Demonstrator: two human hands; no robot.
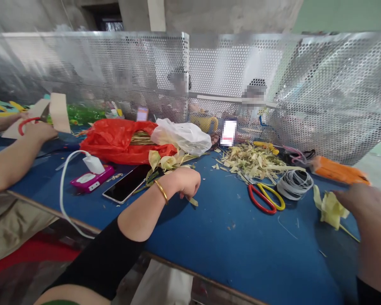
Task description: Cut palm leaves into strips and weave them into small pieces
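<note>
My left hand (186, 183), with a gold bangle at its wrist, is closed low over the blue table. A short pale strip of leaf (193, 202) sticks out from under its fingers. Just behind that wrist lie several pale yellow flowers (167, 161) with green stems. At the right edge my right hand (357, 207), somewhat blurred, grips a pale yellow flower (332, 209) with a thin stem; its fingertips are partly hidden. Red-and-yellow-handled scissors (263, 198) and a coil of clear line (294, 184) lie between the hands.
A red plastic bag (117, 140), white bag (184, 135), phone (127, 186) and purple power unit (93, 178) with a white cable crowd the left. Pale scraps (254, 160) and an orange packet (341, 170) lie right. A co-worker's hand (40, 131) holds red-handled scissors. Perforated metal panels stand behind.
</note>
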